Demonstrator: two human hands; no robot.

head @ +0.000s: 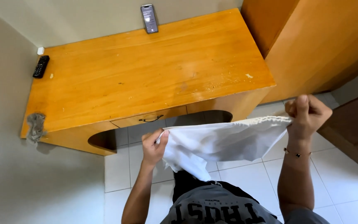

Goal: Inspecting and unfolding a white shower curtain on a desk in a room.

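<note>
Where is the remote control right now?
In the head view, the remote lies at the desk's far left corner, beside the wall and a small white item.

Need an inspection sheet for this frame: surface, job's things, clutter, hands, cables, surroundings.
Surface: wooden desk, scuffed, pale crumbs near its right end.
Job's things: white cloth stretched between both hands, in front of the desk.
Clutter: phone at back edge; remote at left end; grey rag hanging off left front corner.
Hands: left hand and right hand each grip the cloth.
Cables: nothing seen.
Surroundings: white tiled floor, wooden cabinet to the right.
</note>
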